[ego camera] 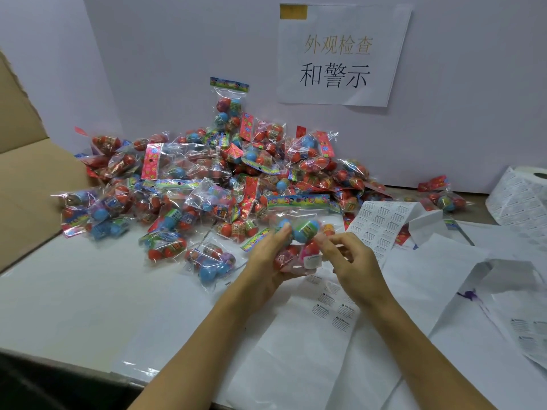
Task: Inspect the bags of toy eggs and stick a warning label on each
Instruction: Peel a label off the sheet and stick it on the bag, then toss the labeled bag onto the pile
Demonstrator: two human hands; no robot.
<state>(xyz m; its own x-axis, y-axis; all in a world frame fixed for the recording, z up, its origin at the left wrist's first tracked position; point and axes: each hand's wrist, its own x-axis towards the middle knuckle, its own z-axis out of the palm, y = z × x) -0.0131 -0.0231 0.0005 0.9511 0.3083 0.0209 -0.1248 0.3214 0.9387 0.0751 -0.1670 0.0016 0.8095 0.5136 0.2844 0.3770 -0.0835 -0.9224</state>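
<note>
Now both hands (310,255) around labelled bag (302,232)

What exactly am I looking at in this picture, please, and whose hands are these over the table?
There is no machine here: a person wears a camera on the head, so this single picture looks forward and down at their own two bare hands. The left hand and right hand together hold one clear bag of toy eggs, which already carries a small white warning label. Behind it lies a pile of similar bags on the white table. To the right a strip of labels runs from a label roll. A cardboard box stands at the left, and a paper sign hangs on the wall.
</note>
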